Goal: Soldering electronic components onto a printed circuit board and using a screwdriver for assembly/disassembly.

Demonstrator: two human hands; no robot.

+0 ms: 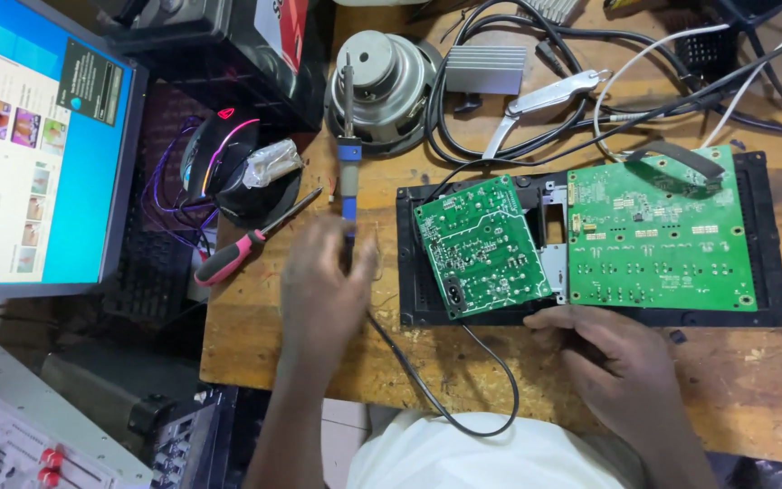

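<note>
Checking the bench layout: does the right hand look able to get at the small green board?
Probably yes. The right hand rests at the black tray's front edge, just below the small green board, which lies tilted and uncovered, with nothing between them.

A lit monitor (33, 145), a pink-handled screwdriver (251, 240), a speaker driver (382, 86) and pliers (545, 100) surround the workbench (753, 380)

A worn, scratched wooden table (753, 380) is seen under matt green circuit boards (662, 231), a matt black plastic tray (771, 312) and a shiny metal speaker (382, 81).
</note>
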